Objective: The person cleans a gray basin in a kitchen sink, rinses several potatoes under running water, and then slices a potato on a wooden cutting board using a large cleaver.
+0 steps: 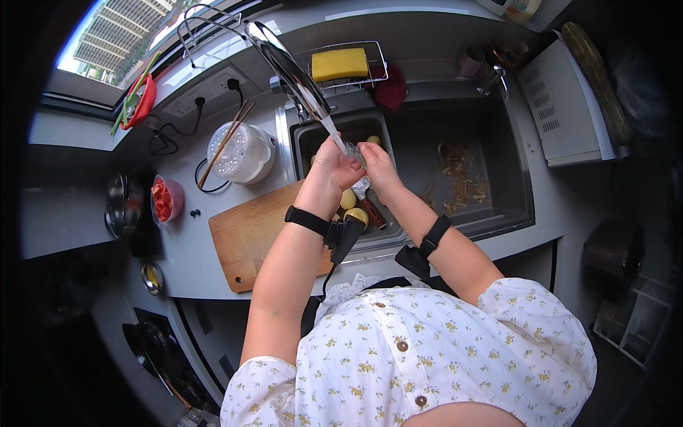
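Observation:
Water runs from the chrome faucet (291,69) onto my two hands over the smaller left sink basin (392,200). My left hand (333,164) is turned palm up, its fingers loosely spread and nothing visibly held. Close beside it, my right hand (380,169) has its fingertips in the splash; whether they pinch something is hidden. Below and between the hands shows a wet metal blade with a brown wooden handle (372,212); its far end is covered by water and fingers. Several peeled potatoes (356,216) lie in the basin around it.
Peelings (456,179) litter the larger right basin. A wooden cutting board (256,235) lies left of the sink. Behind it stand a white-lidded appliance (240,152) with chopsticks across it and a bowl of red chunks (166,198). A yellow sponge (340,64) sits on a wire rack.

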Available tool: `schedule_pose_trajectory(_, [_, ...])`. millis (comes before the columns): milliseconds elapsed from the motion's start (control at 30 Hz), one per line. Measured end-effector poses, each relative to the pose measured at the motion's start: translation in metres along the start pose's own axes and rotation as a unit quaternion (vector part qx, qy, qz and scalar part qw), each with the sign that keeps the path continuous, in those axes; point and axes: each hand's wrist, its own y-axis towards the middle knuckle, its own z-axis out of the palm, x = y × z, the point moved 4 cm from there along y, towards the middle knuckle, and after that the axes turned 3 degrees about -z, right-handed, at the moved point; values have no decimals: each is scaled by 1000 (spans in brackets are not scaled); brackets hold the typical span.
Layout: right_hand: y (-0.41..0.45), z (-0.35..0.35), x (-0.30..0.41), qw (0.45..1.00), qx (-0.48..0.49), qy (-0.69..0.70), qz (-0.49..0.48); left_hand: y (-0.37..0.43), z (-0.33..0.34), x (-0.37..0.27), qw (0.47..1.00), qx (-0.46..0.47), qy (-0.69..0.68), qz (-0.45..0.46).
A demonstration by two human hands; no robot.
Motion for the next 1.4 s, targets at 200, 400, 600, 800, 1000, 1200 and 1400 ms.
schedule_pose_trajectory(200, [11, -59, -122, 926, 66, -332, 168, 19, -25, -24, 997, 74, 12, 13])
schedule_pose_trajectory(400, [3, -37, -129, 704, 218, -676, -4, 15, -52, -17, 992, -124, -5, 21])
schedule_pose_trajectory(600, [13, -15, -134, 636, 245, -726, -91, 0, -72, -11, 995, -90, -16, 32])
schedule_pose_trajectory(800, [11, -13, -127, 665, 203, -717, -36, -18, -86, -4, 995, -88, -28, 31])
schedule_pose_trajectory(1000, [-18, -31, -115, 900, 10, -431, -67, -32, -107, 12, 996, -78, -2, 32])
schedule_pose_trajectory(1200, [-50, -35, -65, 980, 31, -136, 141, -45, -117, 24, 995, -100, 0, 19])
schedule_pose_trajectory(1400, [-86, -62, -20, 965, 85, -35, 246, -70, -120, 24, 984, -172, 27, 37])
